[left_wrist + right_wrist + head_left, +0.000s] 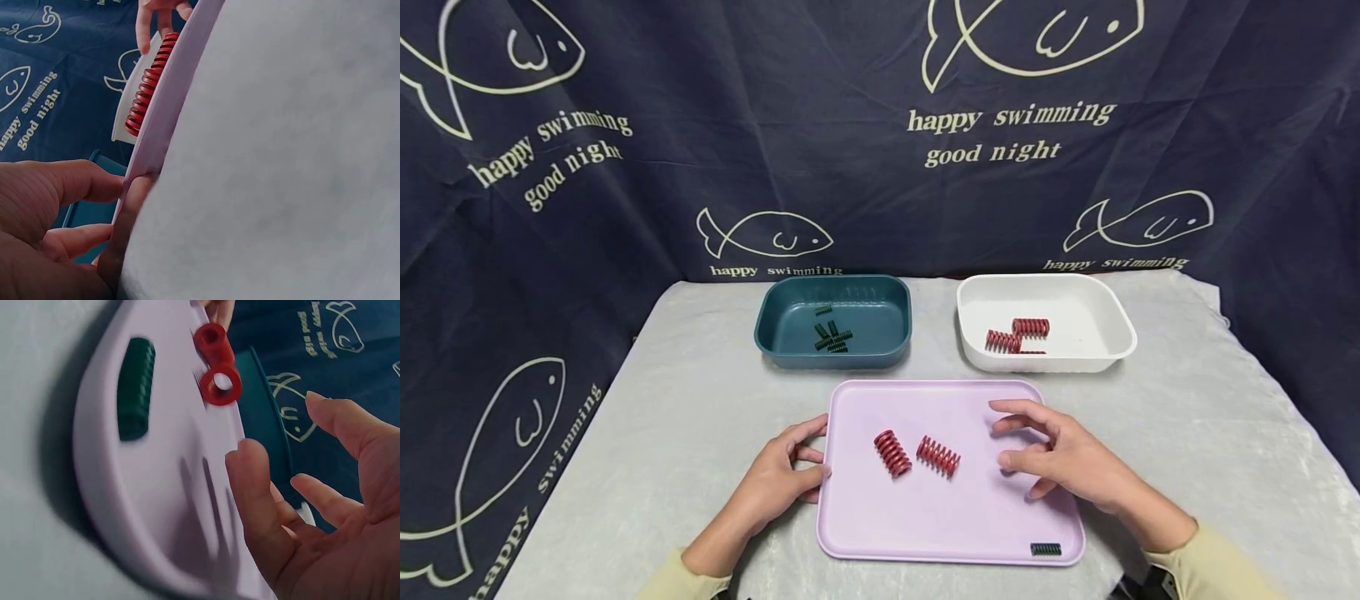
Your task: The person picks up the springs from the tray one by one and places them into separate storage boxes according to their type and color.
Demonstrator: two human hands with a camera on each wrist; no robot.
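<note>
My left hand (781, 467) holds the left edge of a lilac tray (880, 533); in the left wrist view, fingers show at its rim and one finger lies against its underside. Two red coil springs, the left one (892, 454) and the right one (938, 457), lie tilted near the tray's middle. A dark green coil spring (1046, 549) lies in the tray's near right corner, larger in the right wrist view (135, 389). Over the tray's right side hovers my right hand (1060, 454), fingers spread and loosely bent, holding nothing.
Behind the tray, a teal bin (775, 357) at left contains several small green springs (833, 340). A white bin (1097, 362) at right contains red springs (1030, 327). A grey cloth (647, 450) covers the table, with a dark blue printed curtain (865, 192) behind.
</note>
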